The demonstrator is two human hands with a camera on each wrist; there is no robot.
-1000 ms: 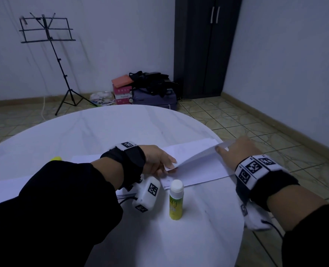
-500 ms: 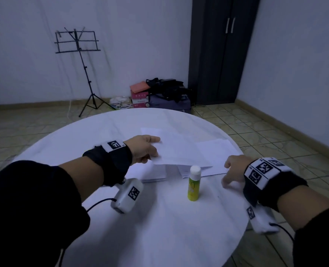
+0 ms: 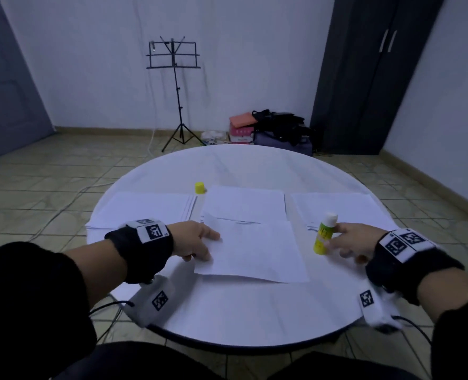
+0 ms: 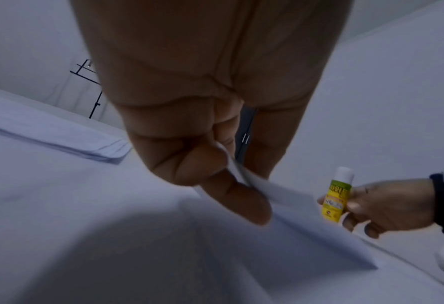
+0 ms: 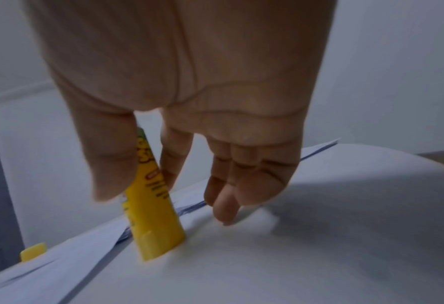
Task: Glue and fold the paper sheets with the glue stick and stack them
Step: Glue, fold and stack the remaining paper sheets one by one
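Note:
A single white paper sheet (image 3: 254, 250) lies on the round white table (image 3: 241, 311) in front of me. My left hand (image 3: 199, 242) pinches its left edge between thumb and fingers (image 4: 231, 197); the pinched edge is lifted slightly. The yellow glue stick (image 3: 324, 233) stands upright with its white tip exposed, right of the sheet. My right hand (image 3: 348, 242) holds its barrel (image 5: 153, 209) between thumb and forefinger, base on the table. The glue stick (image 4: 336, 195) also shows in the left wrist view.
Three paper stacks lie across the far side: left (image 3: 145, 208), middle (image 3: 245, 202), right (image 3: 337, 209). The yellow cap (image 3: 199, 187) stands between the left and middle stacks. Beyond the table are a music stand (image 3: 173, 78), bags (image 3: 276, 130) and a dark wardrobe (image 3: 370, 75).
My left hand has carried the sheet from the stack and laid it flat near me. My right hand has moved from the table onto the glue stick and taken hold of it.

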